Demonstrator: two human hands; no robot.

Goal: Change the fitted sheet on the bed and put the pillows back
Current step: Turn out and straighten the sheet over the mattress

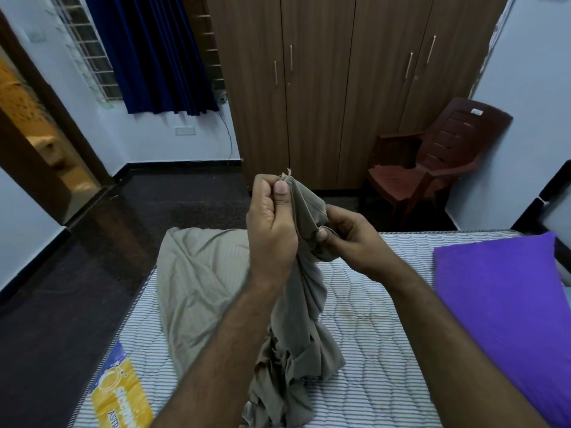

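Note:
A beige-grey fitted sheet (204, 282) lies bunched on the bare striped mattress (370, 335). One corner of it is lifted above the bed. My left hand (272, 223) pinches that corner between thumb and fingers at the top. My right hand (346, 236) grips the sheet's gathered edge just to the right and a little lower. The rest of the sheet hangs in folds between my forearms and spreads left over the mattress. A purple pillow (506, 316) lies on the right side of the mattress.
A brown wardrobe (340, 88) stands straight ahead past the bed. A dark red plastic chair (432, 168) sits in the right corner. An open doorway (37, 143) is at left, with dark floor (77, 273) beside the bed. A blue curtain (154, 57) hangs at the window.

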